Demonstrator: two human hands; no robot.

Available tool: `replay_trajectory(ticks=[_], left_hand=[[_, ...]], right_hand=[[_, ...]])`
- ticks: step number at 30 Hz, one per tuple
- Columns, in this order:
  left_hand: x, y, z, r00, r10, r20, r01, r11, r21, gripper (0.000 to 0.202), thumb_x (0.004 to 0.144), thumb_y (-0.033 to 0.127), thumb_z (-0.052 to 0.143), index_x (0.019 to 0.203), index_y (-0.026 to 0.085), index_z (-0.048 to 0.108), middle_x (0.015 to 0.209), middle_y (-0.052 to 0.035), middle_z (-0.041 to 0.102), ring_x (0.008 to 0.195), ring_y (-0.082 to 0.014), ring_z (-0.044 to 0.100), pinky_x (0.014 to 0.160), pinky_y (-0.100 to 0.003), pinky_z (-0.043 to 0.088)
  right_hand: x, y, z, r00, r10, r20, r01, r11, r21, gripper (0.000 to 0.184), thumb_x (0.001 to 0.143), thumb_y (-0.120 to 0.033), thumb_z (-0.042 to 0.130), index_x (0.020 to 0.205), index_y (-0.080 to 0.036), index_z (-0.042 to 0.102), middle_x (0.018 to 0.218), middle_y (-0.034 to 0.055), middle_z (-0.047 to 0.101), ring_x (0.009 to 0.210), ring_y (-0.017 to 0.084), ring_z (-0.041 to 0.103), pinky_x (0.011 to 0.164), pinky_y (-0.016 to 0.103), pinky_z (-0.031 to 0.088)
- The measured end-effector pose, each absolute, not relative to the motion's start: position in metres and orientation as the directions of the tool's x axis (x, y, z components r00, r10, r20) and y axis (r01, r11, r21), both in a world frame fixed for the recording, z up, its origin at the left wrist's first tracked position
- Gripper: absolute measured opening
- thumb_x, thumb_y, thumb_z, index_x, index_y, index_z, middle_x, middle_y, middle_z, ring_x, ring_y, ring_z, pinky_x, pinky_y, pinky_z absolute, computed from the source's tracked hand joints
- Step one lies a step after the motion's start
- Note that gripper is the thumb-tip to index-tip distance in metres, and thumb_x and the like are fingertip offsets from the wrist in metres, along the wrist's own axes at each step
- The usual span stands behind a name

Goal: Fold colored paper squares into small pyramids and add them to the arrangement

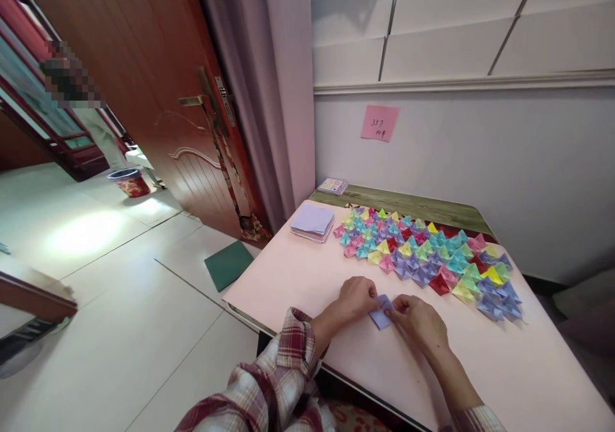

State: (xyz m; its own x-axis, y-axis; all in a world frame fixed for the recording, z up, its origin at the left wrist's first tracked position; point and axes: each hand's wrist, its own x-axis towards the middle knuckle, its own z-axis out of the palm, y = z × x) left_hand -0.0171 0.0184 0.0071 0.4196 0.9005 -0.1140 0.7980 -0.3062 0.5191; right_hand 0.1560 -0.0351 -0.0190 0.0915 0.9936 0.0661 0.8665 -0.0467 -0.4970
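Note:
A small folded sheet of lavender paper (381,314) is held between my two hands just above the pink tabletop (307,272). My left hand (354,299) pinches its left edge with thumb and fingers. On the other side, my right hand (419,320) has its fingertips closed on the right edge. Beyond my hands stand rows of folded paper pieces (423,249) in blue, purple, yellow, green, pink and red. To their left lies a stack of square paper (312,220) with a lavender sheet on top.
A small printed pack (333,186) sits at the table's back corner. On the wall is a pink note (380,123) with handwriting. A wooden door (158,86), a green flat square (228,265) and a red bin (129,182) are at left; a person stands beyond.

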Motion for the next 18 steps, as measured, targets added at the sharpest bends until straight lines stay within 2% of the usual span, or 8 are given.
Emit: replay_trajectory(ticks=[2, 4, 6, 8, 10, 12, 18], left_hand=[[-0.016, 0.017, 0.017, 0.446, 0.895, -0.017, 0.760, -0.369, 0.535, 0.009, 0.079, 0.030, 0.066, 0.081, 0.022, 0.068, 0.089, -0.0029, 0.069, 0.089, -0.0202, 0.062, 0.081, -0.031, 0.046], [-0.016, 0.015, 0.028, 0.471, 0.871, 0.139, 0.709, -0.468, 0.527, 0.013, 0.088, 0.027, 0.055, 0.090, 0.023, 0.067, 0.101, -0.0055, 0.067, 0.104, -0.0218, 0.056, 0.096, -0.037, 0.040], [-0.019, 0.012, 0.033, 0.541, 0.746, 0.388, 0.611, -0.666, 0.428, 0.019, 0.093, 0.023, 0.047, 0.092, 0.023, 0.066, 0.102, -0.0075, 0.066, 0.104, -0.0231, 0.054, 0.100, -0.042, 0.034], [-0.025, 0.005, 0.028, 0.610, 0.626, 0.486, 0.538, -0.777, 0.326, 0.023, 0.094, 0.019, 0.042, 0.091, 0.024, 0.064, 0.099, -0.0069, 0.066, 0.098, -0.0219, 0.055, 0.101, -0.044, 0.032], [-0.032, -0.003, 0.015, 0.643, 0.609, 0.465, 0.535, -0.791, 0.296, 0.023, 0.093, 0.017, 0.043, 0.086, 0.024, 0.064, 0.089, -0.0054, 0.066, 0.091, -0.0209, 0.055, 0.098, -0.043, 0.032], [-0.039, -0.012, -0.003, 0.638, 0.642, 0.426, 0.555, -0.766, 0.323, 0.019, 0.090, 0.016, 0.049, 0.083, 0.024, 0.064, 0.080, -0.0040, 0.065, 0.086, -0.0206, 0.054, 0.093, -0.043, 0.033], [-0.045, -0.022, -0.026, 0.547, 0.779, 0.307, 0.569, -0.615, 0.546, 0.009, 0.080, 0.014, 0.063, 0.081, 0.022, 0.066, 0.081, -0.0024, 0.068, 0.084, -0.0209, 0.057, 0.083, -0.039, 0.037]], right_hand=[[0.154, -0.040, -0.010, 0.129, 0.968, 0.214, 0.872, -0.008, -0.490, 0.017, 0.080, -0.041, 0.062, 0.072, -0.028, 0.069, 0.075, 0.0008, 0.071, 0.060, 0.018, 0.063, 0.048, 0.025, 0.035], [0.154, -0.043, -0.001, 0.191, 0.892, 0.410, 0.886, 0.024, -0.463, 0.021, 0.088, -0.036, 0.053, 0.086, -0.025, 0.071, 0.086, 0.0034, 0.073, 0.066, 0.017, 0.065, 0.056, 0.026, 0.039], [0.156, -0.048, 0.003, 0.174, 0.827, 0.535, 0.913, 0.068, -0.402, 0.025, 0.092, -0.033, 0.048, 0.096, -0.025, 0.071, 0.098, 0.0053, 0.074, 0.078, 0.019, 0.067, 0.067, 0.027, 0.042], [0.158, -0.055, 0.000, 0.090, 0.820, 0.566, 0.932, 0.131, -0.338, 0.025, 0.094, -0.030, 0.048, 0.099, -0.026, 0.072, 0.103, 0.0050, 0.074, 0.086, 0.019, 0.067, 0.074, 0.028, 0.043], [0.158, -0.064, -0.010, -0.005, 0.850, 0.527, 0.928, 0.200, -0.314, 0.024, 0.094, -0.029, 0.049, 0.096, -0.027, 0.072, 0.100, 0.0035, 0.074, 0.086, 0.018, 0.068, 0.074, 0.027, 0.043], [0.156, -0.074, -0.024, -0.060, 0.881, 0.469, 0.905, 0.246, -0.347, 0.024, 0.094, -0.028, 0.048, 0.093, -0.028, 0.073, 0.096, 0.0021, 0.074, 0.082, 0.016, 0.068, 0.069, 0.024, 0.043], [0.153, -0.085, -0.037, 0.006, 0.954, 0.299, 0.830, 0.162, -0.534, 0.019, 0.090, -0.037, 0.055, 0.090, -0.028, 0.072, 0.089, 0.0006, 0.072, 0.071, 0.016, 0.066, 0.061, 0.024, 0.044]])
